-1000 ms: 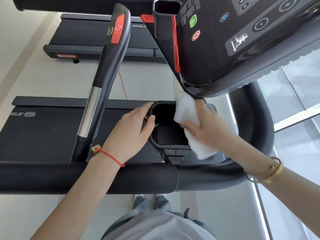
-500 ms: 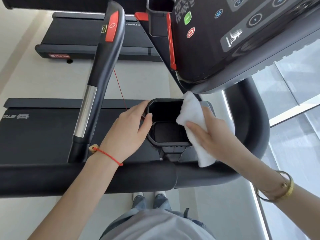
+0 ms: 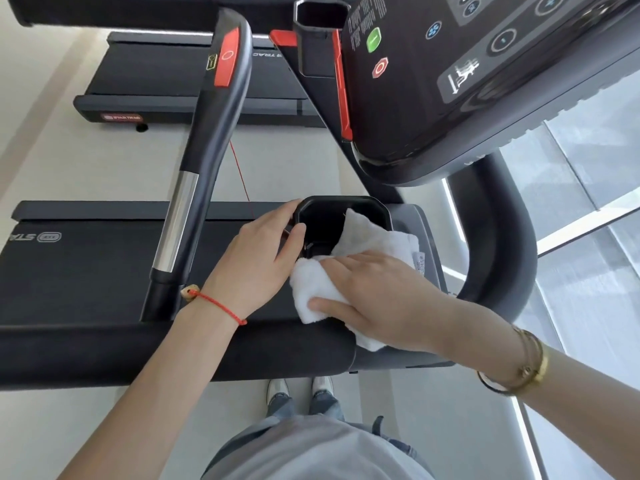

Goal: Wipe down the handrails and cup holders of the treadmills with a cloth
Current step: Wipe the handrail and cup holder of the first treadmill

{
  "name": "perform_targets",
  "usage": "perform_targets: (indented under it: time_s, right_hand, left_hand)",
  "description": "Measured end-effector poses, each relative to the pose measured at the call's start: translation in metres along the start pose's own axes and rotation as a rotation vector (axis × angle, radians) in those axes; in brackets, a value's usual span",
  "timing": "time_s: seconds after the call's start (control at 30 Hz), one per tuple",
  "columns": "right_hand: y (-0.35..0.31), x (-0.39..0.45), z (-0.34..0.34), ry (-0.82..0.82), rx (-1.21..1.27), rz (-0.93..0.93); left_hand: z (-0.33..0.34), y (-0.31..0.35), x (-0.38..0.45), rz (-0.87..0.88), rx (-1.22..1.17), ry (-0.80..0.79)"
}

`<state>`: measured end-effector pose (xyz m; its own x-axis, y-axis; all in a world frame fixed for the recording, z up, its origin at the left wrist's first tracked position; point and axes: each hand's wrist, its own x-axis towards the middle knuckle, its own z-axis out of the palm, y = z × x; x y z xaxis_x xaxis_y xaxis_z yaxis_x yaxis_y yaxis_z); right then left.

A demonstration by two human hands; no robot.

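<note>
A black cup holder (image 3: 332, 205) hangs under the treadmill console, just beyond the padded front handrail (image 3: 138, 351). My left hand (image 3: 258, 263) grips the holder's left rim, thumb hooked over the edge. My right hand (image 3: 377, 297) lies flat on a white cloth (image 3: 313, 292), fingers straight, pressing it over the holder's near and right rim. Part of the cloth (image 3: 377, 237) drapes into the holder and hides its right side. A side handrail (image 3: 204, 157) with a silver sensor band and a red button rises to the left.
The console (image 3: 478, 81) overhangs the holder closely at upper right. A curved black upright (image 3: 498, 237) stands to the right, with window glass behind it. Two treadmill decks (image 3: 86, 268) lie below on the pale floor. A second cup holder (image 3: 320, 39) sits near the top edge.
My right hand has swept the cloth from the holder's right rim toward me, onto the near rim, and now lies flat on it. My left hand keeps its grip on the left rim.
</note>
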<state>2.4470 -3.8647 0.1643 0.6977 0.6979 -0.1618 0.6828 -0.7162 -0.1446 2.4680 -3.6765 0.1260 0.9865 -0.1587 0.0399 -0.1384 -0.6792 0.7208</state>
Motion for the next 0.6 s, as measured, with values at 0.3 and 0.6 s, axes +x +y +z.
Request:
perform_targets:
  time_s: [0.3, 0.6]
  right_hand:
    - [0.009, -0.015, -0.005, -0.01, -0.077, 0.034]
    - [-0.031, 0.012, 0.014, 0.167, -0.079, 0.281]
  left_hand:
    - [-0.001, -0.004, 0.001, -0.018, 0.009, -0.011]
    - [-0.019, -0.002, -0.016, -0.01, 0.045, -0.043]
